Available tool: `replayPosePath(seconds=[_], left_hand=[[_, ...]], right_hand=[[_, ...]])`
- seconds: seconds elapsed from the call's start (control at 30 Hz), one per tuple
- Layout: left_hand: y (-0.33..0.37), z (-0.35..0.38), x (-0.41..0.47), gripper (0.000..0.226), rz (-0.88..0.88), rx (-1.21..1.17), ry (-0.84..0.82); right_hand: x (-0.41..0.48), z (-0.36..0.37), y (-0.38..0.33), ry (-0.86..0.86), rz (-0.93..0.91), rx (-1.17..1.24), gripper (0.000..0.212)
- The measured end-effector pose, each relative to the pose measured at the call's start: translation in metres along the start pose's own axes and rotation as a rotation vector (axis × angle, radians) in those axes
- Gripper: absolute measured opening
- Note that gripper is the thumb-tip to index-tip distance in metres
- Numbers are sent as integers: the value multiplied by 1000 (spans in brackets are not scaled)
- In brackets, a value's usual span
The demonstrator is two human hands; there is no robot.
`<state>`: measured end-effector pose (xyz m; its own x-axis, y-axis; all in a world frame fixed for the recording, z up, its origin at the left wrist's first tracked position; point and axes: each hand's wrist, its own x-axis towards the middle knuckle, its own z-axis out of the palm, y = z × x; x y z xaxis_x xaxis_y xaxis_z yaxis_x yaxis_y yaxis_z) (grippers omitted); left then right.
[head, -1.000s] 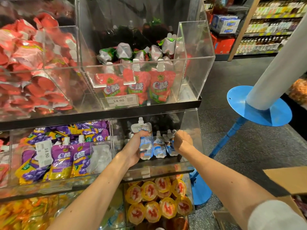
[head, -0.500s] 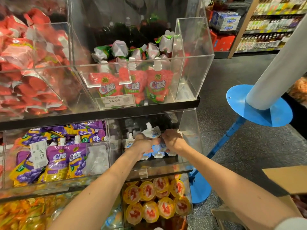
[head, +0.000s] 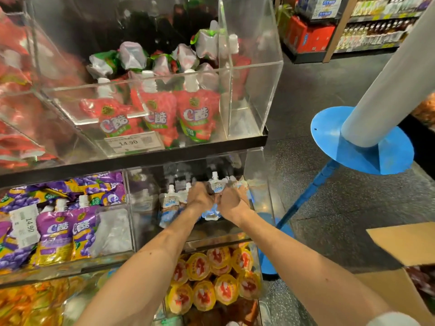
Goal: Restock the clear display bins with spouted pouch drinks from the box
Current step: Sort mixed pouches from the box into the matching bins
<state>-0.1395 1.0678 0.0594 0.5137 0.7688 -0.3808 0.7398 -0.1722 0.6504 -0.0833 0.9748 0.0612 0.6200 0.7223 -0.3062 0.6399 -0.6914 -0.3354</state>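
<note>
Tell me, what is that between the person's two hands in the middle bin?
In the head view, a blue-and-white spouted pouch stands upright between the left hand and right hand, its spout rising above them.

I see the left hand [head: 200,197] and right hand [head: 233,202] gripping blue pouches [head: 217,185] inside the clear bin [head: 260,194]; box [head: 404,245] at four o'clock

The head-worn camera looks forward and down, close onto the clear display bins [head: 249,90].

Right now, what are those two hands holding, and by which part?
Both the left hand and right hand grip blue-and-white spouted plastic pouches around their bodies, spouts up.
</note>
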Motion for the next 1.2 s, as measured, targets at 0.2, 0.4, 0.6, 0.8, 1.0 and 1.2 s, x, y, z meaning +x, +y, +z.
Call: replayPosePath(seconds=[0.2,0.4,0.6,0.8,1.0,1.2], left_hand=[[-1,4,-11,11,100,266,3],[5,-26,-39,22,154,24,17],[27,-53,-159,11,549,-110,89],[71,28,-241,9,836,-223,-219],[131,205,-333,3,1008,-61,-763],[163,378,-399,21,1080,493,-1115]], right_hand=[[6,-3,-1,-94,-20,-166,34],[-24,-39,2,-23,-93,166,29],[-147,-71,41,327,-314,537,20],[-296,-41,139,687,113,654,20],[-424,2,260,773,686,716,10],[-495,52,382,763,1115,753,14]])
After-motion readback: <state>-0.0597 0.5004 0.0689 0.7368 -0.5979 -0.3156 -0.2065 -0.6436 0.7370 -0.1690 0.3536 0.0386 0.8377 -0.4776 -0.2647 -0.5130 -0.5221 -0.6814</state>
